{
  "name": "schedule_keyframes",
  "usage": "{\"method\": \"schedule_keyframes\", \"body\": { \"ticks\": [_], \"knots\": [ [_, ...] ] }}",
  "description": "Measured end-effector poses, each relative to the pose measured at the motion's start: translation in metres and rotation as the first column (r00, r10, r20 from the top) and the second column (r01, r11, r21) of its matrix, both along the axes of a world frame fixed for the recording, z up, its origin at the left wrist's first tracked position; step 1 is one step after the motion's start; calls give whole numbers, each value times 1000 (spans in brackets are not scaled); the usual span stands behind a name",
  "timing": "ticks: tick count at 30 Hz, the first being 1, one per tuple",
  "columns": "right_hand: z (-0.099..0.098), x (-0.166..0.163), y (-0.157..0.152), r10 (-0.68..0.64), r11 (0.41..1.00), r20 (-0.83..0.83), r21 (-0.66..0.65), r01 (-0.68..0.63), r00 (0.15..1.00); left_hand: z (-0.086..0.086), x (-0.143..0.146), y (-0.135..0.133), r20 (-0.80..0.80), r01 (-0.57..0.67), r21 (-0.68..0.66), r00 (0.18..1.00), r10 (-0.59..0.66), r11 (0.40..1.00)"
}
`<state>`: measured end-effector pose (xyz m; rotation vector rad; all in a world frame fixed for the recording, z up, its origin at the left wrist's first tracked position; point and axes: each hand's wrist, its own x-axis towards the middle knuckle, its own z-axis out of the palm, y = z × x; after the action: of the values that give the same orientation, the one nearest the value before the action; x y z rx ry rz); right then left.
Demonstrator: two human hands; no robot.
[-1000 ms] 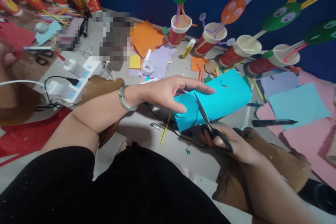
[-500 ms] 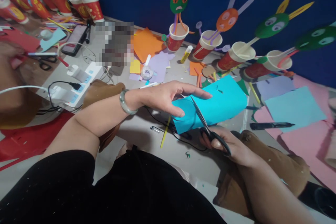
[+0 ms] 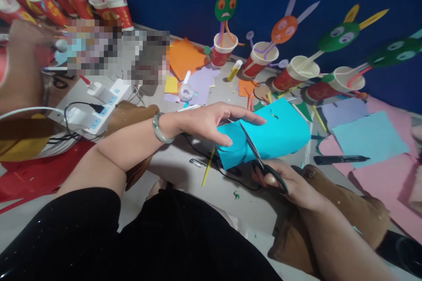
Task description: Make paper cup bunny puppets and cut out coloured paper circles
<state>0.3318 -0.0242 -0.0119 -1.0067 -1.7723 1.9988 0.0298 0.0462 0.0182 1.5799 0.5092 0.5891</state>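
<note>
My left hand (image 3: pixel 209 120), with a bangle on the wrist, grips a sheet of bright blue paper (image 3: pixel 280 129) by its left part, thumb on the near side and fingers stretched along the top. The sheet is bent and held above the table. In my right hand (image 3: pixel 295 184) is a pair of black-handled scissors (image 3: pixel 277 177), fingers in the loops. Their blades lie across the paper, pointing up and left, close to my left fingers. Small green scraps rest on the sheet.
Paper cups with rabbit-like paper heads, one a red cup (image 3: pixel 224 50), line the blue wall. A glue stick (image 3: pixel 234 71), tape roll (image 3: pixel 186 92), black pen (image 3: pixel 342 159) and coloured paper surround the work. At left are a power strip (image 3: pixel 114 103) and another person's arm (image 3: pixel 21 66).
At far left, the other person's arm has moved up and into view over the table. My hands, the scissors and the blue paper stay nearly the same; the view has shifted slightly.
</note>
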Motion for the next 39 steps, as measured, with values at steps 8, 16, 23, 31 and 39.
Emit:
{"method": "schedule_keyframes", "body": {
  "ticks": [8,16,23,31,39],
  "knots": [
    [-5,1,-1,-24,1000,-25,5,24,999,0,1,1,-9,0,-2,1000,0,1000],
    [-5,-3,-1,-38,999,-36,-24,37,999,-2,2,2,1,-29,-17,1000,29,999],
    [-5,-6,0,-20,1000,-24,14,20,1000,-2,2,5,12,-24,-1,1000,24,1000],
    [16,7,16,-112,979,-164,149,137,980,-15,-2,13,26,-73,-2,997,73,997],
    [37,-6,32,-596,689,-156,405,601,788,-13,-4,10,118,-190,-23,974,192,981]
  ]
}}
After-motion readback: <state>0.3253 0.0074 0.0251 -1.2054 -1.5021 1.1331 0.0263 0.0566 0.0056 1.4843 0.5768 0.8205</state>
